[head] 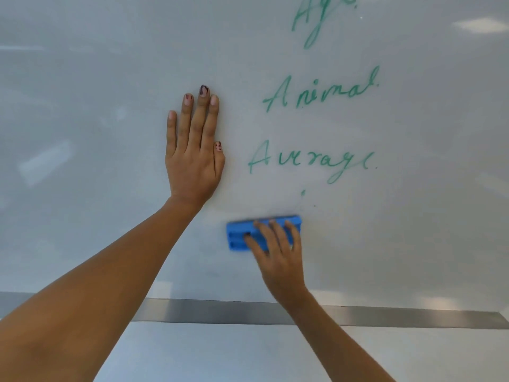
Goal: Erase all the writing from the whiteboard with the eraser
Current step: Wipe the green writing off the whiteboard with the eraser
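The whiteboard (96, 133) fills the view. Green handwriting stands on its right half: "Age" (316, 17) at the top, "Animal" (322, 92) below it, "Average" (311, 161) lower still. A small green speck (303, 193) is left under "Average". My left hand (192, 153) lies flat on the board with straight fingers, left of the words. My right hand (278, 252) holds the blue eraser (239, 235) against the board below "Average"; its fingers are curled over the eraser's top edge. Both eraser and right hand are blurred.
A metal rail (385, 317) runs along the board's lower edge. Below it is a pale flat surface (220, 354). The board's left half carries only light reflections.
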